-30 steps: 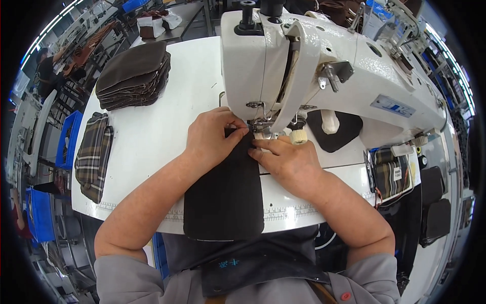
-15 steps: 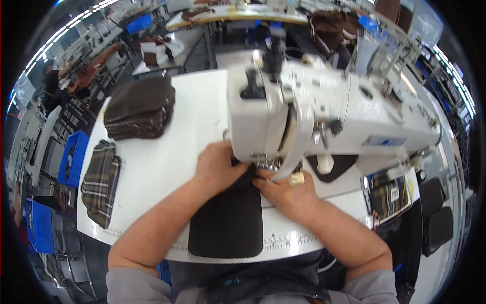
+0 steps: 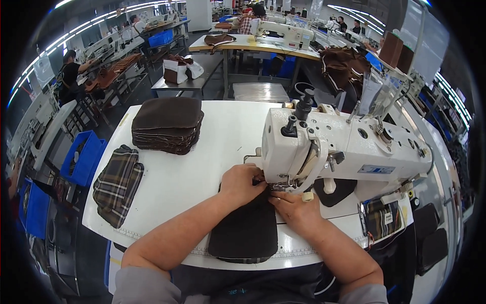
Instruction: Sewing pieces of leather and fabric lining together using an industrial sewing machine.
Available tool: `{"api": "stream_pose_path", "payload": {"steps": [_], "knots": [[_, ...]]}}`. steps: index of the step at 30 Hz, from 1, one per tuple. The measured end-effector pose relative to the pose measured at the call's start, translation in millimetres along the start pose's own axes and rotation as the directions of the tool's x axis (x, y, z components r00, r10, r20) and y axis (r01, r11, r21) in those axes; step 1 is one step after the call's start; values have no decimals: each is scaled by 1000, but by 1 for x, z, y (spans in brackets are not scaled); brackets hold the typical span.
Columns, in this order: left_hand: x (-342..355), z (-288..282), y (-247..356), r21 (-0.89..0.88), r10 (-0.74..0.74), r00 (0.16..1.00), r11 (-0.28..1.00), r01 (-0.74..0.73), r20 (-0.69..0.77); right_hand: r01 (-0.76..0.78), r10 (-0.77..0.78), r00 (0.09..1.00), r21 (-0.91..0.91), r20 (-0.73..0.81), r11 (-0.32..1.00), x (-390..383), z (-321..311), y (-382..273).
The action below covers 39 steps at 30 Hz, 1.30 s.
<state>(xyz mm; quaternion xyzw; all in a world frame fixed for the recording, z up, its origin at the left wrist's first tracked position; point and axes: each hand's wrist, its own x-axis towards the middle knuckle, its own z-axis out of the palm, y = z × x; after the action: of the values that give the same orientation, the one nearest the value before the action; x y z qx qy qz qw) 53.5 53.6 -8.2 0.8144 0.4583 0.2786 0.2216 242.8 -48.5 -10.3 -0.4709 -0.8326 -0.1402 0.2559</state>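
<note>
A dark brown fabric panel (image 3: 243,235) with rounded corners lies on the white table, and its far end runs under the head of a white sewing machine (image 3: 283,147). A strip of plaid cloth shows beneath its near edge. My left hand (image 3: 240,186) has its fingers curled on the far part of the panel, just left of the presser foot (image 3: 277,187). On the other side my right hand (image 3: 298,212) holds the panel's right edge between fingertips close to the foot. The needle point and the fabric right under it are hidden.
A stack of dark brown panels (image 3: 167,121) stands at the back left of the table, with folded plaid pieces (image 3: 119,185) nearer. Right of the machine arm's base lies another plaid piece (image 3: 382,218). Blue bins (image 3: 83,157) stand left of the table. Other people work farther off.
My view has tilted up, so more of the workshop shows and the table sits lower and farther right. Both hands stay by the presser foot on the panel.
</note>
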Motion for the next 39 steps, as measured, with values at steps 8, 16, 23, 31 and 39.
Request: {"api": "stream_pose_path", "payload": {"steps": [8, 16, 23, 31, 39], "knots": [[2, 6, -9, -5, 64, 998, 998, -64, -10, -12, 12, 1000, 32, -7, 999, -3, 5, 1], [6, 10, -15, -5, 117, 990, 993, -118, -73, 26, -26, 1000, 0, -17, 1000, -3, 6, 3], [-1, 7, -21, 19, 193, 976, 981, -192, -101, -12, 12, 999, 3, 46, 1000, -12, 6, -3], [-46, -38, -27, 379, 493, 866, 818, -432, -79, -16, 14, 1000, 217, 11, 976, -27, -16, -10], [-148, -32, 35, 37, 514, 832, 846, -532, 209, -43, 30, 999, 316, 44, 948, -80, -52, -55]]}}
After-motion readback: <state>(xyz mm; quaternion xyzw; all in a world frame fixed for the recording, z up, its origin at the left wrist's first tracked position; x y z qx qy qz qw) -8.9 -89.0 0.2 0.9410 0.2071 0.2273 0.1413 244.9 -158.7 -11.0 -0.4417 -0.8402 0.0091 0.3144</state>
